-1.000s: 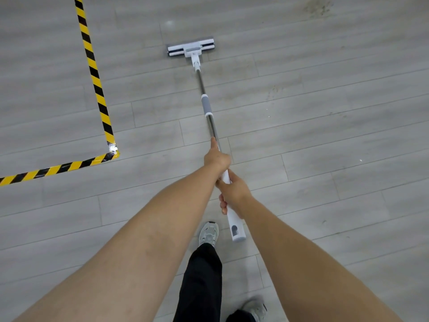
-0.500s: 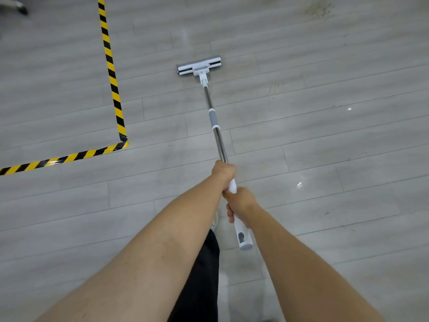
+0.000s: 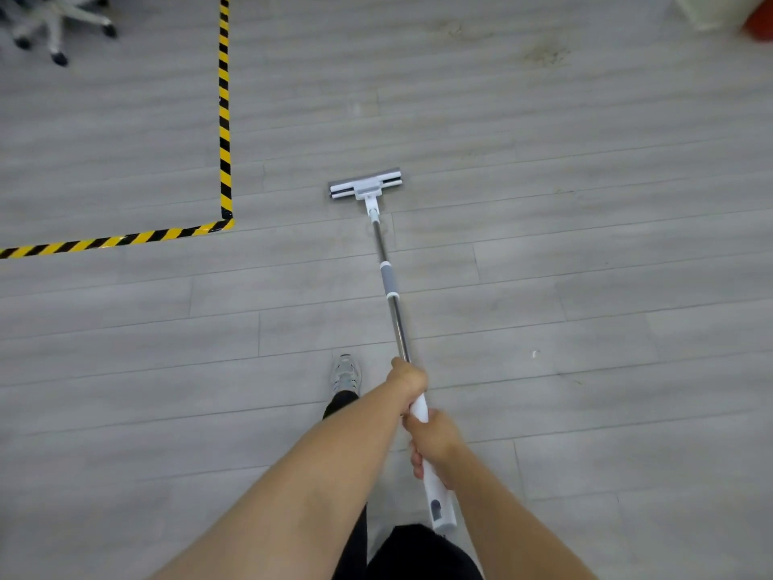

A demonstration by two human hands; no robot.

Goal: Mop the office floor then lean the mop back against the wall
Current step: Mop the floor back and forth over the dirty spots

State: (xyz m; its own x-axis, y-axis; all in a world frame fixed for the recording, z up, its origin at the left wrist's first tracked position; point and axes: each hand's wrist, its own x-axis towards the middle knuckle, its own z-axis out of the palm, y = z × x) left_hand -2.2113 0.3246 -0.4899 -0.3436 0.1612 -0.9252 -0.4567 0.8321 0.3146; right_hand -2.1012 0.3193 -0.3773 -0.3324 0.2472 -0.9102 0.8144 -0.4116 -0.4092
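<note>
You clench your left hand (image 3: 409, 380) above your right hand (image 3: 435, 443) on the white-gripped steel mop (image 3: 393, 305), stacked for leverage, its flat head pressed on the grey plank floor (image 3: 585, 286) ahead.

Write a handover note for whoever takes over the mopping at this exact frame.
Left hand: closed on the mop pole, the upper grip.
Right hand: closed on the white handle, just behind the left.
Mop head lies flat on the floor, right of the striped tape corner.
Done: mopping under way; extent unclear.
Left: finish mopping, including the stain ahead, then lean the mop against the wall, which is out of view.
</note>
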